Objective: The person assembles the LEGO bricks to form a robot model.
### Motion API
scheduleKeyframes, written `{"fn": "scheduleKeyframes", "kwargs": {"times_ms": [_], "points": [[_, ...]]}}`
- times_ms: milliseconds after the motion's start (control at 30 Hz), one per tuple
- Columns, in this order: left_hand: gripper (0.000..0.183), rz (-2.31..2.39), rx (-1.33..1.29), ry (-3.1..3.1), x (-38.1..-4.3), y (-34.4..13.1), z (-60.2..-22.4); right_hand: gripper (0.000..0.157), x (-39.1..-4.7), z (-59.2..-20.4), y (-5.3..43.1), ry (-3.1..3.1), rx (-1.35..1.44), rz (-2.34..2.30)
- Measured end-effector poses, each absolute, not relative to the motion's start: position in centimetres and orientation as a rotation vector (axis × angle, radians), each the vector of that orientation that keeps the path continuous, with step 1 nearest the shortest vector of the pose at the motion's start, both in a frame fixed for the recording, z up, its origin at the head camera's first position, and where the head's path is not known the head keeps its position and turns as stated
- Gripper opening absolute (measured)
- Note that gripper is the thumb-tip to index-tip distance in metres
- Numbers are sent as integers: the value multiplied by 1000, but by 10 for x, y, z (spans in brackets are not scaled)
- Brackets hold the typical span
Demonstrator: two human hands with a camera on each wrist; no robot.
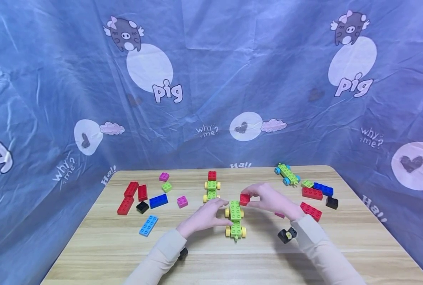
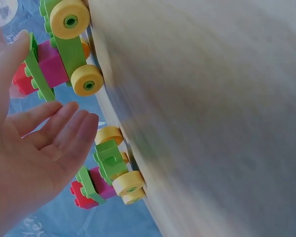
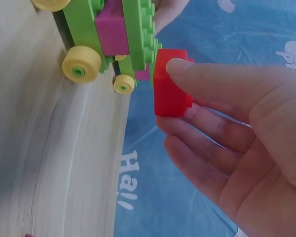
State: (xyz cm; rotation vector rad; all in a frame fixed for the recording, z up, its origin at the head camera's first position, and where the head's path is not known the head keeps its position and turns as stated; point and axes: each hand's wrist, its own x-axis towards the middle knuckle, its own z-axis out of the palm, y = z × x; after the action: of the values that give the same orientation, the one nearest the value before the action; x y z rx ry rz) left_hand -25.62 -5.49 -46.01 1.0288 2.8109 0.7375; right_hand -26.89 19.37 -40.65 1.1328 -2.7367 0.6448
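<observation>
Near the middle of the table stands a green toy car (image 1: pixel 235 213) with yellow wheels. Side on, it shows a magenta brick (image 2: pixel 53 64) under a raised green plate (image 3: pixel 134 37). My left hand (image 1: pixel 207 217) is at the car's left side, fingers spread and loosely bent, the thumb tip close to the plate's edge. Between thumb and fingers, my right hand (image 1: pixel 268 198) pinches a red brick (image 3: pixel 170 89), held at the plate's far right corner. Farther back stands a similar car (image 1: pixel 211 190) with a red brick (image 1: pixel 212 175) on its end.
Left lie red bricks (image 1: pixel 126 205), a dark blue brick (image 1: pixel 158 200), a light blue plate (image 1: pixel 148 225), a black brick (image 1: pixel 142 207) and small magenta and green ones. Right are a blue-wheeled green chassis (image 1: pixel 287 173), more red bricks (image 1: pixel 311 211), a blue brick (image 1: pixel 323 189) and a black brick (image 1: pixel 332 202).
</observation>
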Motion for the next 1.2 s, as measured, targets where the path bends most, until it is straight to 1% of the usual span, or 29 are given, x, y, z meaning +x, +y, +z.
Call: {"fn": "scheduleKeyframes", "kwargs": {"times_ms": [267, 900, 1100, 1200], "points": [[76, 789, 1009, 2776, -256, -54, -458, 28, -267, -407, 184, -2743, 1163, 729], [70, 783, 1008, 2804, -258, -51, -460, 29, -267, -416, 181, -2646, 1247, 716], [69, 789, 1024, 2803, -259, -51, -460, 30, -267, -417, 179, -2681, 1207, 757], [67, 808, 1051, 2800, -260, -51, -460, 27, -268, -418, 178, -2677, 1195, 815]]}}
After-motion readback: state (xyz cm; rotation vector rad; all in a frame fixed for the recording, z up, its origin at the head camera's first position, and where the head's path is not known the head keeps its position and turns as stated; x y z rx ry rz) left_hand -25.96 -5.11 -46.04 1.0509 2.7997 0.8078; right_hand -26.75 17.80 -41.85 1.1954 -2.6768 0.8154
